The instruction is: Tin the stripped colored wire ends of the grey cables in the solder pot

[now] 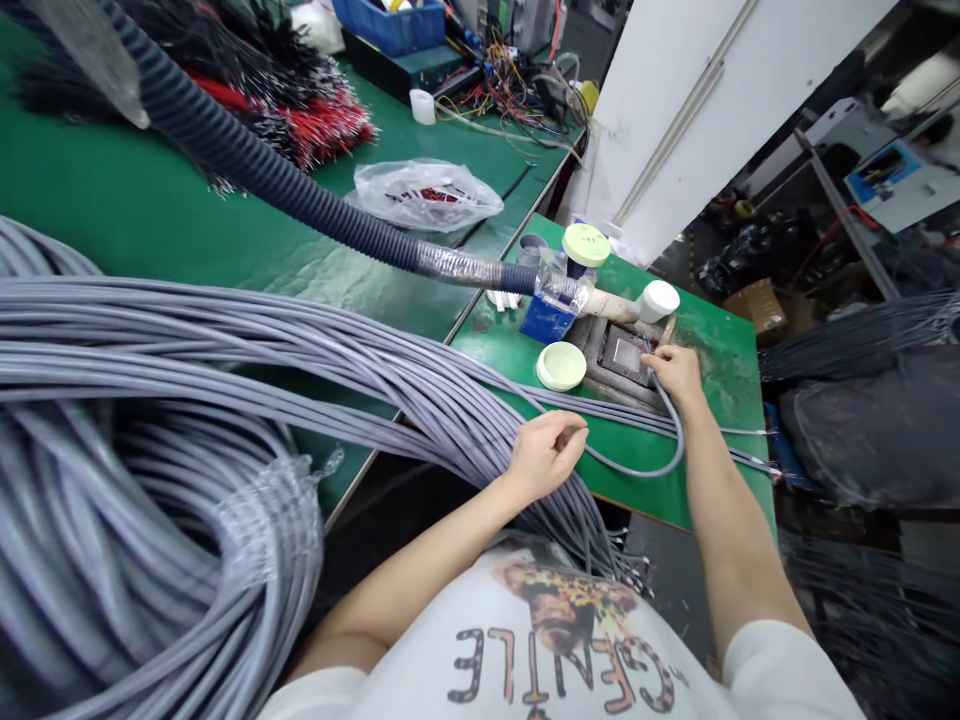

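My right hand (677, 374) is closed on the end of a grey cable (679, 432), whose thin coloured wires reach over a small dark-framed pot (627, 355) with a silvery surface. From there the cable loops down and back to the left. Curled beside the bundle of grey cables (450, 410), my left hand (549, 450) has its thumb and fingers pressed together; what they hold, if anything, is hidden. A pale hose nozzle (611, 305) hangs just behind the pot. Next to it stand a pale green lid (561, 366) and a white round container (658, 300).
A dark corrugated hose (300, 190) crosses above the green table (300, 245). Large coiled cables (90, 530) fill the lower left. A plastic bag (427, 195), black and red wires (322, 125) and a blue bin (394, 25) lie farther back. A white pillar (690, 110) rises behind.
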Available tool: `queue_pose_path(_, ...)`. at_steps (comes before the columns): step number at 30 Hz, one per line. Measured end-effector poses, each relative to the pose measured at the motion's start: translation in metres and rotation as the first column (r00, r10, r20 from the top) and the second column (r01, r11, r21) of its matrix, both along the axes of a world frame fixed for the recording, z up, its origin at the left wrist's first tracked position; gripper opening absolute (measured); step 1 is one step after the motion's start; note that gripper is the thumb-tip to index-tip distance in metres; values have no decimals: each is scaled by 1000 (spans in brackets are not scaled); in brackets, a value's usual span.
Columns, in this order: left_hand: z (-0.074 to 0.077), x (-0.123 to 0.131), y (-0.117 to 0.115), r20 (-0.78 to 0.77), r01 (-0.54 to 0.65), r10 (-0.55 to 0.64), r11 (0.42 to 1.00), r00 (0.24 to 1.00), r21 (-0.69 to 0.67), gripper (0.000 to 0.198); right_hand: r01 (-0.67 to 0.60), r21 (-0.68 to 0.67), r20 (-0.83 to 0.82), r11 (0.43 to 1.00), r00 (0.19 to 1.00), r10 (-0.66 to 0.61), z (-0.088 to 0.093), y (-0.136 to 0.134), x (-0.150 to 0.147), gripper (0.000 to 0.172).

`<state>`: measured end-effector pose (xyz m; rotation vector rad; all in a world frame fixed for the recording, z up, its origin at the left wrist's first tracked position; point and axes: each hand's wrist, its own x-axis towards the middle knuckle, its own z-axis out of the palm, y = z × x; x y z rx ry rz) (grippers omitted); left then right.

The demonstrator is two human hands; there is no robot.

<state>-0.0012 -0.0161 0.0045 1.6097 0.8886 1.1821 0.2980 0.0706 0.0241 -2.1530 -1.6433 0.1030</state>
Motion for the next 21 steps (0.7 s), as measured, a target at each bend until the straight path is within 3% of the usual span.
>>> queue_pose_path(14, 0, 0, 0, -6, 0, 0, 1000, 1000, 18, 12, 8, -44, -1, 999, 1000, -8, -6, 5, -1, 29)
queue_pose_path(21, -6, 1, 1, 6, -32, 31, 997, 999, 68, 8, 25, 19, -121, 1000, 992, -23, 18, -15, -6, 37)
